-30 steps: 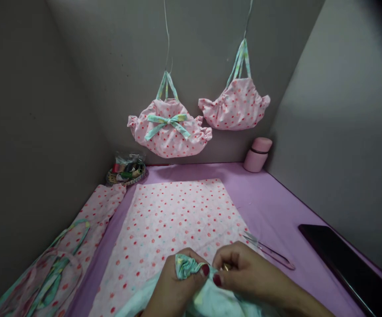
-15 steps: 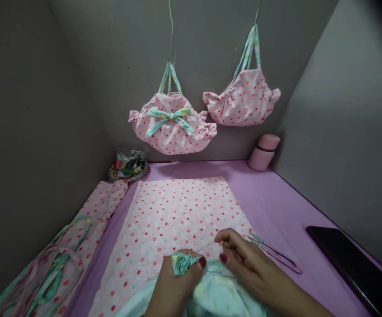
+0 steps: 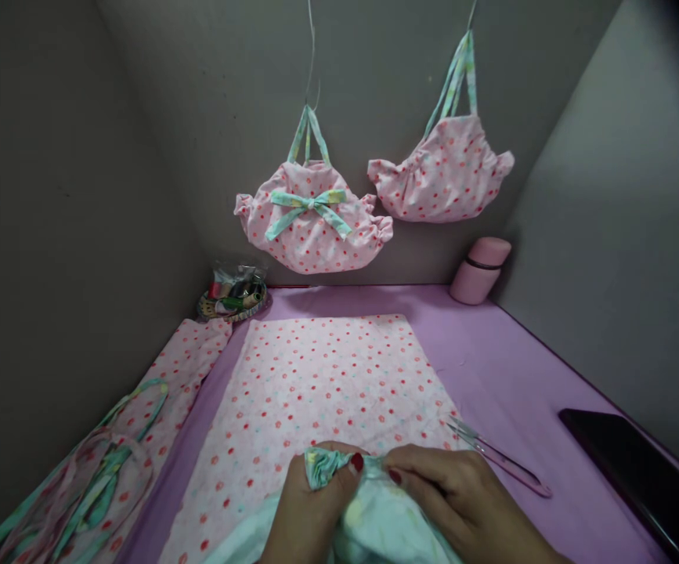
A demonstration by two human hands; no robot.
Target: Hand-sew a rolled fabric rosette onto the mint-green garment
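Mint-green fabric (image 3: 383, 517) with pale yellow patches hangs bunched at the bottom middle, its upper edge gathered into small pleats. My left hand (image 3: 316, 501) is closed on the gathered end, thumb on top, pleats poking out beside it. Close by on the right, my right hand (image 3: 456, 486) pinches the same fabric's upper edge between thumb and fingers. Whether a needle or thread is also in that pinch is hidden. A pink-handled pair of thread snips (image 3: 500, 458) lies just beyond my right hand.
Dotted pink cloth (image 3: 327, 368) covers part of the purple table (image 3: 492, 360). More cloth with straps (image 3: 104, 470) is at left, a sewing basket (image 3: 233, 301) behind. A pink flask (image 3: 480, 270) and black phone (image 3: 626, 462) are right. Two pink pouches (image 3: 316, 247) hang above.
My right hand, raised off the fabric earlier with a small thing I cannot make out in its fingers, has come down onto the fabric's edge. My left hand keeps its hold. The view has shifted slightly.
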